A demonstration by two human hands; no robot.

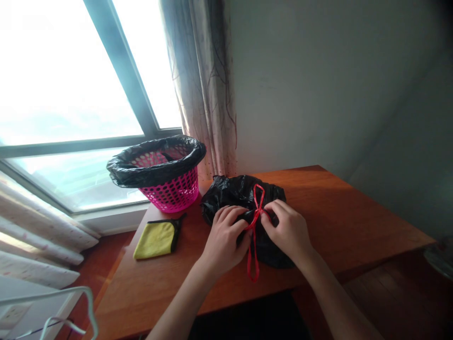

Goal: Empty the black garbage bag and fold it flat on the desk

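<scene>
A black plastic garbage bag (235, 189) lies on the wooden table in front of me, its mouth gathered. Red drawstring (253, 257) is looped and crossed at the gathered neck, with one loop standing up at the far side and another hanging toward me. Fingers of my left hand (228, 236) are closed on the drawstring from the left, close to the crossing. From the right, my right hand (288, 229) pinches the drawstring at the same crossing. My fingers partly hide the crossing, so I cannot tell how tight it is.
A pink perforated basket (173, 191) lined with a black bag (148, 172) stands at the table's back left. Nearer lies a folded yellow cloth (155, 240) with dark edging. The wooden table (336, 212) ends before the wall; a window and curtain (208, 94) are behind.
</scene>
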